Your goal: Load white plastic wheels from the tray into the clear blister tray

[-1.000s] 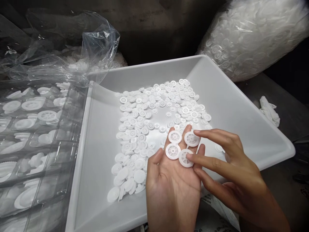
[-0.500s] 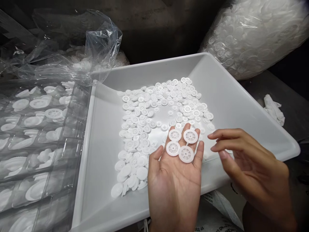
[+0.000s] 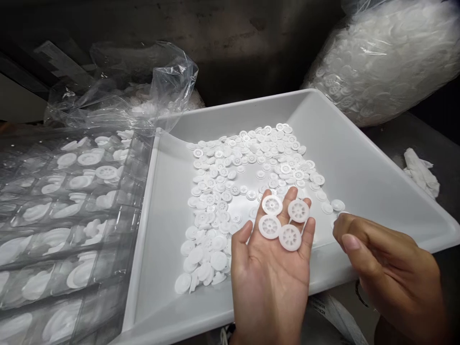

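Note:
Palm up over the tray, my left hand carries several white spoked plastic wheels flat on its slightly spread fingers. My right hand is beside it at the right, over the tray's near right edge, its fingers curled in and the thumb against them. Whatever may be inside that hand is hidden. A grey-white plastic tray lies under both hands. Across its floor spread many small white wheels, some spoke side up, others smooth side up. A few loose ones lie close to my right fingertips.
On the left is a clear compartmented plastic tray with larger white parts in its pockets. Behind it sits a crumpled clear bag. A full bag of white parts stands at the back right, with a crumpled white scrap nearby.
My right hand's fingers have curled in from a looser, more stretched pose. The wheels still lie on my left hand. The whole view has shifted, so everything appears further right and slightly lower.

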{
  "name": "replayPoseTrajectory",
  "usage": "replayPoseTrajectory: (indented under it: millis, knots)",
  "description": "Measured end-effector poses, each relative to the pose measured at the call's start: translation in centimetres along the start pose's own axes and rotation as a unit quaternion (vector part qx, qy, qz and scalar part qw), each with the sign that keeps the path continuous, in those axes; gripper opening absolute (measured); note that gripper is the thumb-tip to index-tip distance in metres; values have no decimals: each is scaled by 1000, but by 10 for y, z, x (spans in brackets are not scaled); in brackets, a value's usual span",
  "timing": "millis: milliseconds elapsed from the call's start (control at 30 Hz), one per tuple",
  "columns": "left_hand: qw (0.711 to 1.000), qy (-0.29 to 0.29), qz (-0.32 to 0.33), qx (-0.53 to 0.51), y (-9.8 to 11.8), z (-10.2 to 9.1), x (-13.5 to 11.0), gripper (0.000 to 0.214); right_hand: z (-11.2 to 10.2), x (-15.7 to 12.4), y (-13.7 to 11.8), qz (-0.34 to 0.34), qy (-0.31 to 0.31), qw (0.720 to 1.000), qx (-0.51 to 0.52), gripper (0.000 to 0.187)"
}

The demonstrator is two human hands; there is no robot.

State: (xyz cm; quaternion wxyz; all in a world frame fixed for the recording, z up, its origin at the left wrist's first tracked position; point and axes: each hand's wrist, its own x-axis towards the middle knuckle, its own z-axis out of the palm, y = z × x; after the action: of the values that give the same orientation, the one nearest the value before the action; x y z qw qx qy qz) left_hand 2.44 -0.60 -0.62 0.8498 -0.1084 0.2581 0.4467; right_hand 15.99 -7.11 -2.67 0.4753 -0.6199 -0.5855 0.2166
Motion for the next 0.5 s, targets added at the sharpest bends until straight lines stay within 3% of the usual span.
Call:
replayPoseTrajectory:
  millis: [300, 500]
  knots:
    - [999, -43, -23, 7, 0, -2, -3, 58, 1, 5, -4, -25, -1, 999, -22, 36]
    - [999, -2, -29, 22, 1, 6, -7, 57, 4, 5, 0, -18, 4, 1000, -21, 36]
